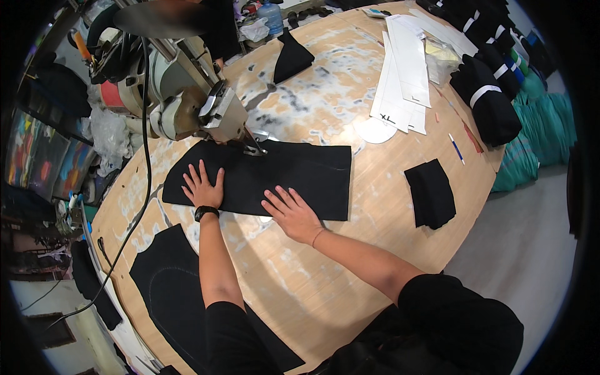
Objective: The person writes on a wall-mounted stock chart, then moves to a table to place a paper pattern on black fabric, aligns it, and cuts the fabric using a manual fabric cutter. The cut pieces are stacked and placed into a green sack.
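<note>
A black fabric panel [315, 175] lies flat on the wooden table, its far edge under the metal guide [255, 149] of a machine head [225, 115]. My left hand [206, 187] rests on the panel's left part, with spread fingers and a dark watch on the wrist. Near the panel's front edge, the fingers of my right hand [294, 215] press flat on the cloth, slightly apart. Neither hand grips anything. Close to my left forearm is a larger black fabric piece [169, 294] with a pale curved line marked on it. Whether the panel has several layers, I cannot tell.
Small black fabric pieces lie at the far side [292, 57] and right [431, 194]. White paper patterns [400, 75], a blue pen [456, 149] and rolled black bundles [486, 106] occupy the right side. A black cable [147, 125] hangs at left. Green sacks [544, 131] stand beyond the table.
</note>
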Tool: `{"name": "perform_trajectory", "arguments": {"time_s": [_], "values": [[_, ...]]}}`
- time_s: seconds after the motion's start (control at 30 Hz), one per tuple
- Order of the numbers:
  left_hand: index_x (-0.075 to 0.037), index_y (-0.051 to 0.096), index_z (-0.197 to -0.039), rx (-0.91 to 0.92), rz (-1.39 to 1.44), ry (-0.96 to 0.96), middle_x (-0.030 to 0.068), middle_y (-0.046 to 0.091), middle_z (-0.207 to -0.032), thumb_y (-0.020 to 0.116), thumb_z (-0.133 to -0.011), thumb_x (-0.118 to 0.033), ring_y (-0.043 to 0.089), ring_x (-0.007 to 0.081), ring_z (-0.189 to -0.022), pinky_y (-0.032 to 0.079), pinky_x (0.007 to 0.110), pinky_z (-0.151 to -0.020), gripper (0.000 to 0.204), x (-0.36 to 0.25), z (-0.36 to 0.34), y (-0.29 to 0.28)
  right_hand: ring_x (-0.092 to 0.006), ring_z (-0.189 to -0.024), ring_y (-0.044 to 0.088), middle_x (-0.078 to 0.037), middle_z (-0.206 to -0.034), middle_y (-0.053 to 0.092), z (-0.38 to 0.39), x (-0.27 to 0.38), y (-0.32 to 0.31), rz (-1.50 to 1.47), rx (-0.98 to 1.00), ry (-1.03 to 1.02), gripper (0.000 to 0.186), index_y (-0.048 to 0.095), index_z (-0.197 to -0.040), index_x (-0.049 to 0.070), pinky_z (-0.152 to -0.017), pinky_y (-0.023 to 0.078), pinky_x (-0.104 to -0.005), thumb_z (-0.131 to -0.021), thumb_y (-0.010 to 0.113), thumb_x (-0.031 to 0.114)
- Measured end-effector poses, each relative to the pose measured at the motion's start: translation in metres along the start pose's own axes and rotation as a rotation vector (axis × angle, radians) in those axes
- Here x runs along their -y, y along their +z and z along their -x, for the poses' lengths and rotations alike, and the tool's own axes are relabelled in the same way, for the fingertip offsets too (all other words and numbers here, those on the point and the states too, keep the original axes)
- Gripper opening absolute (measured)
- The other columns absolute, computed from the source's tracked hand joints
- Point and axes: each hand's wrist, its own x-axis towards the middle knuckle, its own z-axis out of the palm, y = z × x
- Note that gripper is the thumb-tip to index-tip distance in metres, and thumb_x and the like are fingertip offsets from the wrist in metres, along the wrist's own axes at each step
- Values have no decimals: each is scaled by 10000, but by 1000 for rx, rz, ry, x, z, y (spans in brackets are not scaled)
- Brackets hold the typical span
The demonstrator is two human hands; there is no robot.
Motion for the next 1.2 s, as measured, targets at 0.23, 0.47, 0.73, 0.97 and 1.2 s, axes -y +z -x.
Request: {"name": "perform_trajectory", "arguments": {"time_s": [0.23,0.47,0.73,0.97,1.2], "values": [[-317,253,-1701,23,-87,7,99,177,-1786,420,-991,-785,113,384,-1642,58,617,-1297,867,-7,2,-15,-355,-1587,296,-101,-1730,316,0,0,-1,-2,-11,-9,586,417,-1623,136,-1291,249,-531,-1063,516,274],[-98,464,-1600,-354,85,432,131,438,-1671,544,-1054,-274,319,346,-1587,110,625,-1289,579,-46,42,-6,-349,-1588,295,-102,-1718,342,1,0,-1,-10,-20,-5,572,428,-1618,136,-1295,239,-529,-1069,505,275],[-240,319,-1688,-92,89,304,123,188,-1781,561,-959,-697,122,387,-1640,53,620,-1292,895,-81,81,10,-348,-1574,314,-109,-1694,373,1,-1,-7,-22,-28,1,569,459,-1589,116,-1299,220,-530,-1050,540,279],[-255,367,-1672,-124,74,285,122,219,-1774,672,-827,-786,153,375,-1636,79,630,-1286,1044,-86,84,6,-344,-1560,344,-122,-1656,424,5,-5,-18,-83,-33,-7,550,512,-1544,108,-1298,227,-518,-1033,577,299],[-256,329,-1684,-145,86,287,112,181,-1782,634,-814,-851,130,381,-1638,65,635,-1286,1097,-85,86,5,-366,-1549,364,-118,-1658,434,62,-41,-64,-67,-54,61,525,568,-1513,136,-1257,315,-526,-1013,635,278]]}}
